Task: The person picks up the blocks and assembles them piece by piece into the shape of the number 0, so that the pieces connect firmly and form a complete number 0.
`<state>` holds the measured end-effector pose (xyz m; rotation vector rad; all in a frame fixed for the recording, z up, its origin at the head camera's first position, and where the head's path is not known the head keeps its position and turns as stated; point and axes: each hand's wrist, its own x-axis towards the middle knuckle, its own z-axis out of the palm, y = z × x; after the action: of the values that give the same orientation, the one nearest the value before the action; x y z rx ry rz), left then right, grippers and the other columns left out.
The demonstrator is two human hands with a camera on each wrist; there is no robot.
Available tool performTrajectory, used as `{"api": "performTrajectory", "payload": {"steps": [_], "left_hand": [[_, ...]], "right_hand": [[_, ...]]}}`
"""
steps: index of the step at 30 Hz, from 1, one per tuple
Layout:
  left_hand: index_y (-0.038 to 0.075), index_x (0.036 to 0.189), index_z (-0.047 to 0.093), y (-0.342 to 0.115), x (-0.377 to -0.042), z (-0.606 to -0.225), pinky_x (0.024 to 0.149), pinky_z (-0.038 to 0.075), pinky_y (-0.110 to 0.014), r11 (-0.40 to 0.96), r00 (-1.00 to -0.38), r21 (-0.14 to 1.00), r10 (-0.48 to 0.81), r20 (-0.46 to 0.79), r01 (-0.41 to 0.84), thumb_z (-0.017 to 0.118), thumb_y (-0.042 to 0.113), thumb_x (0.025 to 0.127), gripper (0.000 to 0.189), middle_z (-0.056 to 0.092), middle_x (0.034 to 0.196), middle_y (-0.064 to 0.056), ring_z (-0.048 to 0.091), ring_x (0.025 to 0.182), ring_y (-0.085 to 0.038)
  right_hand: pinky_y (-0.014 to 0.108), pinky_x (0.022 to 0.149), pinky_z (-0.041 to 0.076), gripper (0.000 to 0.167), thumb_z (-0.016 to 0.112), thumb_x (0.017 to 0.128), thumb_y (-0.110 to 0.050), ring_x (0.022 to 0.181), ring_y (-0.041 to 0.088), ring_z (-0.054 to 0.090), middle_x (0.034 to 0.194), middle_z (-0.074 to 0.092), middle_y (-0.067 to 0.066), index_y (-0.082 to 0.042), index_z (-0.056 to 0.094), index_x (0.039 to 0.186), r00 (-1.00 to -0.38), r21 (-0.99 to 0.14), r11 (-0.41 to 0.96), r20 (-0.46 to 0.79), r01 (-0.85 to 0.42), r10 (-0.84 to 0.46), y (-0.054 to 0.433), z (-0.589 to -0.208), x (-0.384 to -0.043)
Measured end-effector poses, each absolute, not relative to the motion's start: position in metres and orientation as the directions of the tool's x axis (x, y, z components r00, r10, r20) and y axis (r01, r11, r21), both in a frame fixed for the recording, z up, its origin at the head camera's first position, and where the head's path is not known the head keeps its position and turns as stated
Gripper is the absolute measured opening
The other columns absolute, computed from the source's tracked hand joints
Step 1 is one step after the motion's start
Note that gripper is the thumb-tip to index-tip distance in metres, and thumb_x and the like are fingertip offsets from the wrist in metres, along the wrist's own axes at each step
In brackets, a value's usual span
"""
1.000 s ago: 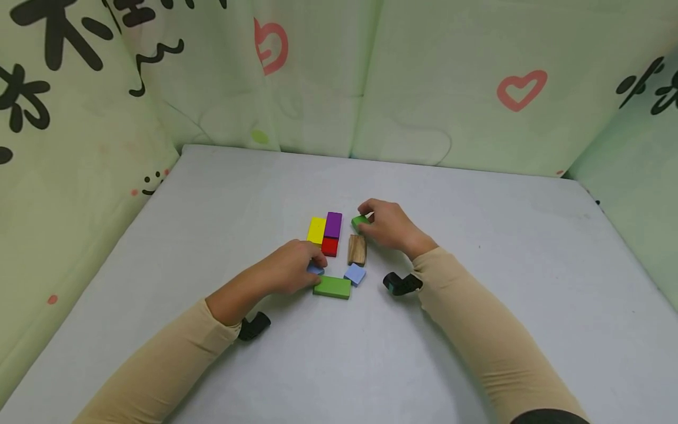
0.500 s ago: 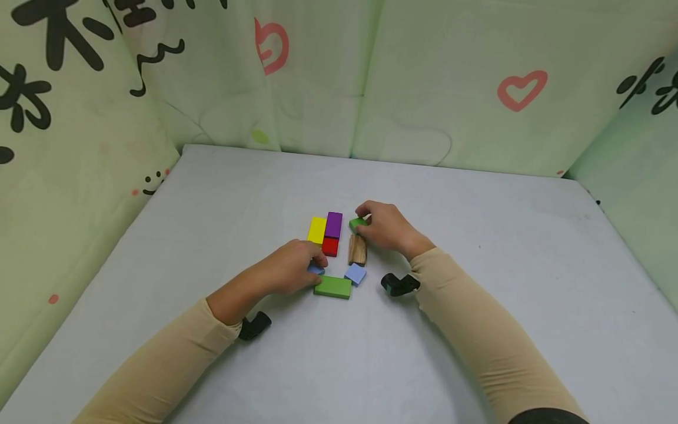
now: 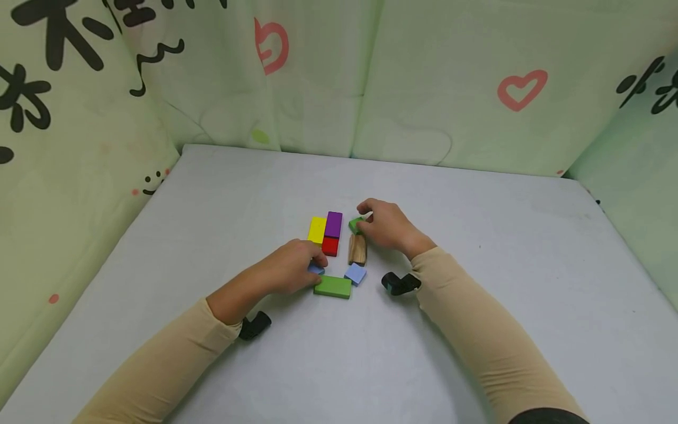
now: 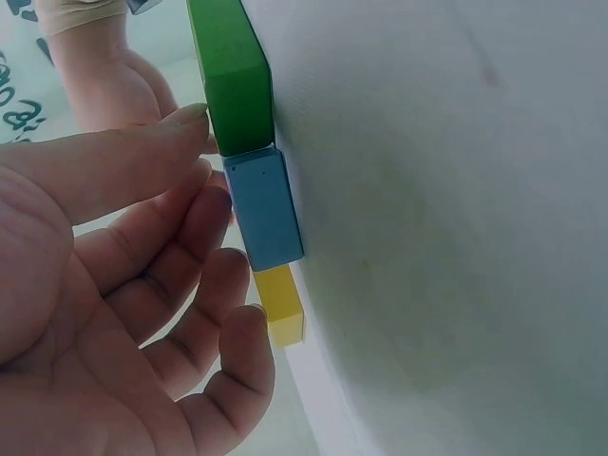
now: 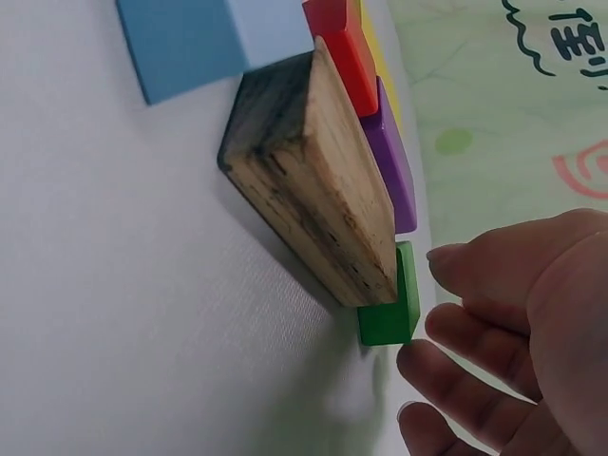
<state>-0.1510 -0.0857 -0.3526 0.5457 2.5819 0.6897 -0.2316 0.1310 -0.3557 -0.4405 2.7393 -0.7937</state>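
My left hand [image 3: 290,268] lies over the left side of a ring of wooden blocks. In the left wrist view its thumb tip touches a long green block [image 4: 233,90], and its loosely bent fingers rest beside a light blue block [image 4: 266,209] and a yellow block [image 4: 282,309]. My right hand [image 3: 391,225] hovers at the far right of the ring, thumb and fingers spread apart beside a small green block [image 5: 389,309]. That block abuts the end of a bare-wood, bark-streaked block [image 3: 357,249], whose near end meets a second light blue block [image 3: 355,274].
A purple block [image 3: 333,225], a red block [image 3: 329,246] and the yellow block stand together at the far left of the ring. White cloth [image 3: 477,306] covers the table. Pale green printed curtains [image 3: 424,88] rise behind and at both sides. Black wrist cameras [image 3: 401,283] hang below the forearms.
The small green block has moved slightly left, to the far end of the bare-wood block. My right fingers have loosened from it and drawn slightly back. My left hand has stayed in place.
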Motion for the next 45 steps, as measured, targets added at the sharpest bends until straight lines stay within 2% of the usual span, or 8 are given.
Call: {"api": "performTrajectory", "payload": {"steps": [10, 45], "left_hand": [[0.005, 0.119, 0.070, -0.0850, -0.1516, -0.3531, 0.096, 0.050, -0.034, 0.802, -0.838, 0.537, 0.464, -0.287, 0.260, 0.077, 0.012, 0.089, 0.031, 0.067, 0.111, -0.003, 0.056, 0.109, -0.021], [0.004, 0.119, 0.069, -0.0875, -0.1514, -0.3530, 0.097, 0.050, -0.035, 0.791, -0.835, 0.547, 0.478, -0.272, 0.275, 0.076, 0.012, 0.089, 0.032, 0.067, 0.111, -0.003, 0.057, 0.108, -0.022]], "right_hand": [[0.041, 0.098, 0.049, 0.038, 0.059, 0.100, -0.016, 0.115, 0.031, 0.060, 0.130, 0.061, 0.018, 0.003, 0.055, 0.133, -0.914, -0.517, 0.826, -0.182, -0.224, -0.363, 0.1270, -0.3556, -0.2323], [0.040, 0.096, 0.050, 0.038, 0.058, 0.101, -0.017, 0.113, 0.029, 0.059, 0.130, 0.061, 0.016, 0.001, 0.055, 0.135, -0.913, -0.525, 0.824, -0.191, -0.214, -0.360, 0.1275, -0.3572, -0.2270]]}}
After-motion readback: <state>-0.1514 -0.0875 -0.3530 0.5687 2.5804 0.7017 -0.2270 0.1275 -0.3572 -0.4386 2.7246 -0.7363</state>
